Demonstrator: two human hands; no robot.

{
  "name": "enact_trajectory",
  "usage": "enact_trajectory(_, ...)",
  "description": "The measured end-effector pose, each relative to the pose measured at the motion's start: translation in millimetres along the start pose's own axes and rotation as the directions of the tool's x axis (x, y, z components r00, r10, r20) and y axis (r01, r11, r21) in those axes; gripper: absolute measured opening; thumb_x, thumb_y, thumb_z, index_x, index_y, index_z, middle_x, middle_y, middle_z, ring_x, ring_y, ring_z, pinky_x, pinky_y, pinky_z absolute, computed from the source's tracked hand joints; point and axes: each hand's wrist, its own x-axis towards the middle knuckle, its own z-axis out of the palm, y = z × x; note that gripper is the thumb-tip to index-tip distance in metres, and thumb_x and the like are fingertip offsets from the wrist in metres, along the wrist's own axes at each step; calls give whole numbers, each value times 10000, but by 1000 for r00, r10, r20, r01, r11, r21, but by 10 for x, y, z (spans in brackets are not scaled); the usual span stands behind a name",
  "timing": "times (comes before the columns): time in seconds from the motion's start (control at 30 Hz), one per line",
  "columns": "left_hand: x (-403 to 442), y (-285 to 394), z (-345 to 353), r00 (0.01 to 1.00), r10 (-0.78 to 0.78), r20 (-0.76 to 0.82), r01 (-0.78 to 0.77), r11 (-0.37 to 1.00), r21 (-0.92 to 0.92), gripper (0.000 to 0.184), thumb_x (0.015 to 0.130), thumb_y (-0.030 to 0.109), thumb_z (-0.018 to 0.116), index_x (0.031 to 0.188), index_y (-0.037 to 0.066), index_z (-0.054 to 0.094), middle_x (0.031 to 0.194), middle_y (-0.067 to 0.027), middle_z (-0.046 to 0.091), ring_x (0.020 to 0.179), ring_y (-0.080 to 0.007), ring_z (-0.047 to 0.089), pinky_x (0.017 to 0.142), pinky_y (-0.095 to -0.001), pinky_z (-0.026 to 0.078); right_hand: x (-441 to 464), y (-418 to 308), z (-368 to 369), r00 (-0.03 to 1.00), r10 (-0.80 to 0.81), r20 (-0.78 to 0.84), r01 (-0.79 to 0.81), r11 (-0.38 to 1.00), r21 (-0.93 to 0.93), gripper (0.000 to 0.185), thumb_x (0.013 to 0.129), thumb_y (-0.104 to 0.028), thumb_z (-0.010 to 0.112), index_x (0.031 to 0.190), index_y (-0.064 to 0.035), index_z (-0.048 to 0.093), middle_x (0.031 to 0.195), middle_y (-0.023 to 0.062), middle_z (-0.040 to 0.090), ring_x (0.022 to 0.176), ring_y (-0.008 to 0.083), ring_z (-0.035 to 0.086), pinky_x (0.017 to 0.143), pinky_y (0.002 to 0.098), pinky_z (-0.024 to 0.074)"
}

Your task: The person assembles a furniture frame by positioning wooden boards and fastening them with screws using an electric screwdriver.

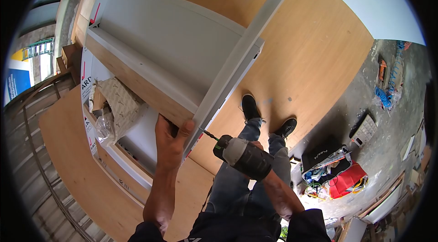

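Observation:
My left hand (pixel 171 144) grips the near end of a wooden board (pixel 139 78), its thumb by the corner where the board meets a white edge strip (pixel 237 55). In my right hand (pixel 258 147) is a cordless drill (pixel 242 155), mostly covering the fingers. The drill's thin bit (pixel 207 133) points at the outer side of the white strip, close to my left thumb. Whether the tip touches or enters the strip is too small to tell. The board and strip belong to a white panel assembly (pixel 169 37).
A patterned sheet with clear plastic (pixel 116 107) lies in the left section. On the floor at right are a tool bag (pixel 326 162) with a red flap, a blue coiled hose (pixel 385 98) and a white panelled item (pixel 364 130). Large plywood sheets (pixel 315 37) lie beneath and around.

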Motion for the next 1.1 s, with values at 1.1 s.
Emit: enact_trajectory(1.1, 3, -54, -19, 998, 65, 7, -65, 998, -15, 482, 891, 183, 714, 1261, -13, 476, 1180, -87, 592, 1106, -162, 544, 1007, -308, 385, 247, -110, -36, 984, 148, 103, -150, 989, 13, 433, 785, -230, 715, 1099, 51, 613, 943, 120, 694, 793, 183, 671, 743, 292, 513)
